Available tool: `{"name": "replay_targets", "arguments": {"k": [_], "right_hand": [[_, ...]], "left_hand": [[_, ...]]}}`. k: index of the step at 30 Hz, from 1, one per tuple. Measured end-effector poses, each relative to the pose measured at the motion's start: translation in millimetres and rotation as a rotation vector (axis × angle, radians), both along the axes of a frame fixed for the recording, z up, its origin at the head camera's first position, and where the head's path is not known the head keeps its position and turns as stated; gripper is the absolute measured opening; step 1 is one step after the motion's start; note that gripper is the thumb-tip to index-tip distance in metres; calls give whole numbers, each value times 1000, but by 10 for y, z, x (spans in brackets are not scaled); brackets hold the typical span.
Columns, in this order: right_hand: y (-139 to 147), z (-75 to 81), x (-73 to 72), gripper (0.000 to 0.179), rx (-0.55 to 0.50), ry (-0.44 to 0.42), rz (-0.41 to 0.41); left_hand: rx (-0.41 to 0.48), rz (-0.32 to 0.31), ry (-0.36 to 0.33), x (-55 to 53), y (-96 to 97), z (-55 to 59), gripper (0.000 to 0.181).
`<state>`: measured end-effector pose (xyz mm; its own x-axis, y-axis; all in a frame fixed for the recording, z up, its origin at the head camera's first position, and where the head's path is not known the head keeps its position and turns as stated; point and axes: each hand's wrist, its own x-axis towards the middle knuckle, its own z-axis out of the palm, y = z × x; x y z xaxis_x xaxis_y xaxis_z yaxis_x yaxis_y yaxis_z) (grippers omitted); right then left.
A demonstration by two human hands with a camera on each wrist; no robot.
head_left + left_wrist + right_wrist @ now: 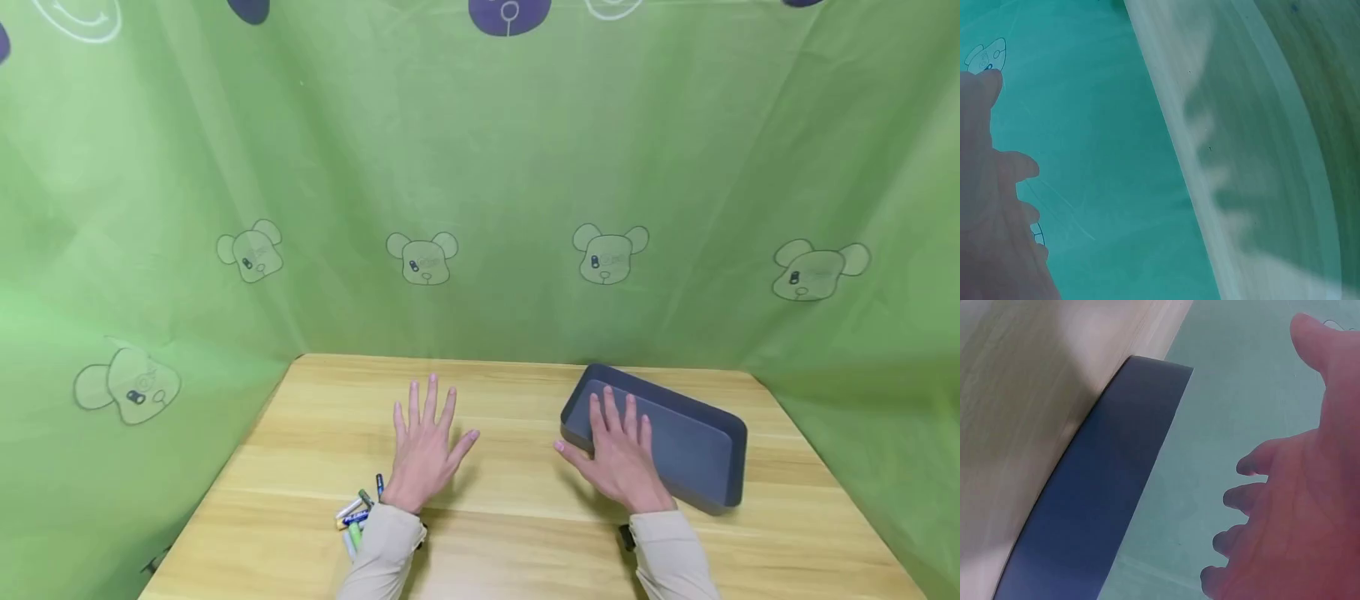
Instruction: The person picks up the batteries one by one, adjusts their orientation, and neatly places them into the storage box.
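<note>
My left hand (424,454) is held palm down above the table with its fingers spread, holding nothing. Just to the left of that wrist lies a small pile of batteries (354,518), some partly hidden by the sleeve. They are blue, green and whitish. My right hand (621,458), also spread and holding nothing, hovers over the near left side of a dark grey rectangular tray (690,442). In the right wrist view the tray's side wall (1097,469) stands apart from the fingers. The left wrist view shows part of the left hand (991,187) and its shadow on the wood.
The light wooden table (502,533) carries the batteries at front left and the tray at back right, set at an angle. A green curtain (510,167) printed with bear heads hangs round the back and both sides of the table.
</note>
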<state>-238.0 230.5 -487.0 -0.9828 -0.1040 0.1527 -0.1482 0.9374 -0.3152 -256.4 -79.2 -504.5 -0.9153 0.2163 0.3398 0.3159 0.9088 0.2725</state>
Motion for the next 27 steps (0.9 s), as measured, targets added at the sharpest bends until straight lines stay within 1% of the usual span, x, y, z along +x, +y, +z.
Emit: {"name": "replay_targets", "arguments": {"k": [7,9,13,15,16,18,21,24,27], "right_hand": [[-30,7,29,108,2,-11,1],[-43,11,36,108,4,-15,4],[-53,31,51,109,-2,-22,7],[-24,47,71,109,-18,-35,4],[2,55,84,110,-29,-45,1],[79,70,114,110,-51,-63,-8],[259,93,160,113,-72,-71,-25],[481,109,211,118,-79,-73,-50],[694,127,265,124,-79,-82,-84]], "left_hand": [[-13,-19,16,19,25,21,80],[-13,-26,7,23,35,24,81],[5,-54,28,37,63,24,81],[8,-71,15,47,89,28,82],[16,-84,5,53,106,33,82],[46,-116,-38,65,148,46,84],[127,-183,-109,61,249,93,87],[220,-256,-182,18,383,137,90],[296,-303,-262,-59,521,150,92]]}}
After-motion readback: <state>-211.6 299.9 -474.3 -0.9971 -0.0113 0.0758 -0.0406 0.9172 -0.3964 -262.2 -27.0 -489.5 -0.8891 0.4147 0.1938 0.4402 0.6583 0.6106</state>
